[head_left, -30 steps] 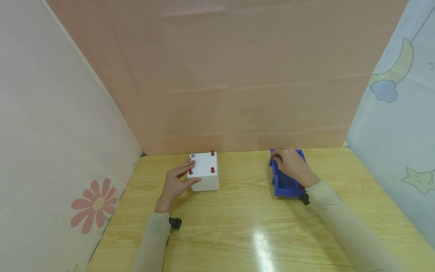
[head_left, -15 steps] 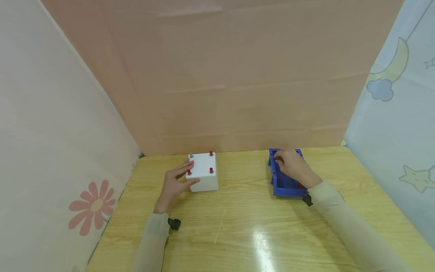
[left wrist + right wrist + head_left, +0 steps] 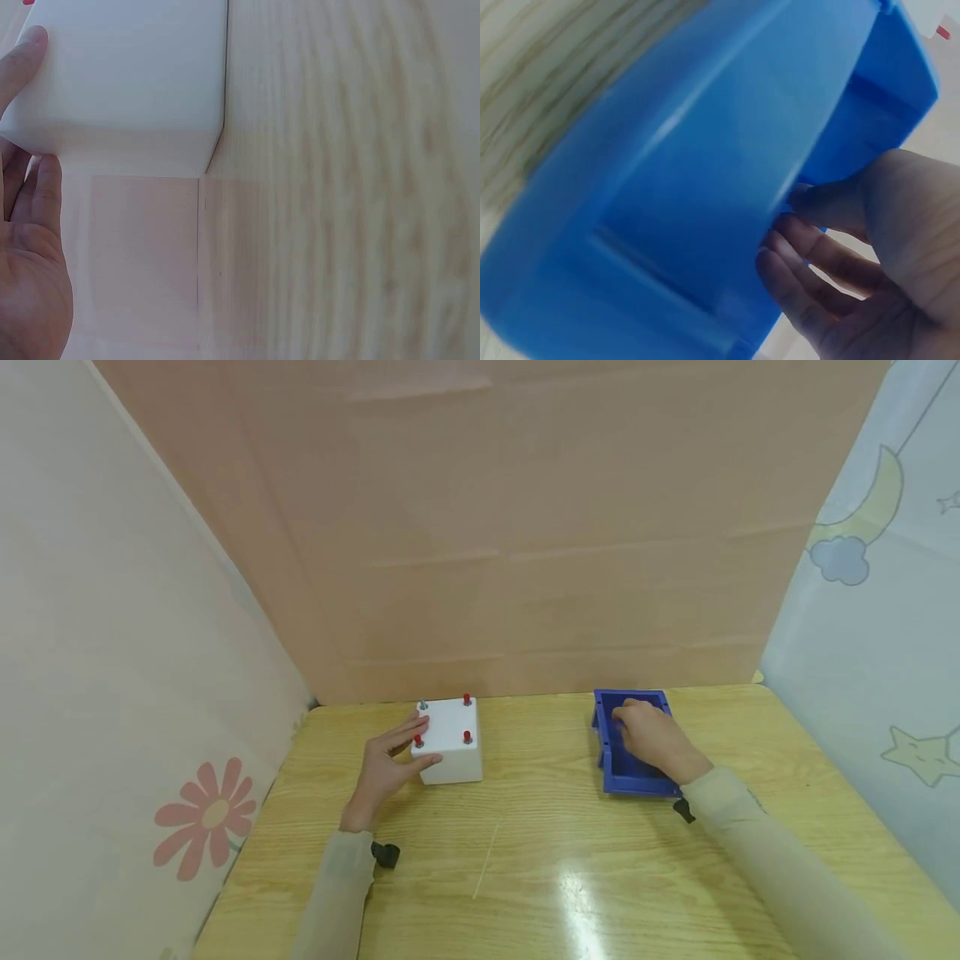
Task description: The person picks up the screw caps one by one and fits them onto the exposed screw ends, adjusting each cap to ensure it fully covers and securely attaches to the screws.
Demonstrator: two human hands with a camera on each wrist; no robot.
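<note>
My left hand [image 3: 381, 772] grips the near left corner of a white block [image 3: 450, 765], thumb on its front and fingers over its left top edge. Three red-capped bolts rise from the block's top, among them a red cap [image 3: 467, 737] at the near right. The far left bolt [image 3: 423, 703] is bare silver metal. Inside a blue bin [image 3: 640, 785] on the right is my right hand [image 3: 660, 742], its fingers bent downward. In the right wrist view the fingertips [image 3: 771, 262] are close to the thumb, partly behind the bin's wall; whether they pinch anything is hidden.
Both things stand on a wood-grain table [image 3: 540, 827], near its back edge. Behind rises a brown sheet [image 3: 510, 543]. Pale patterned walls [image 3: 90, 652] border the left and right sides.
My right hand has shifted slightly right and toward me within the blue bin, and its fingers have lowered. My left hand stays on the white block.
</note>
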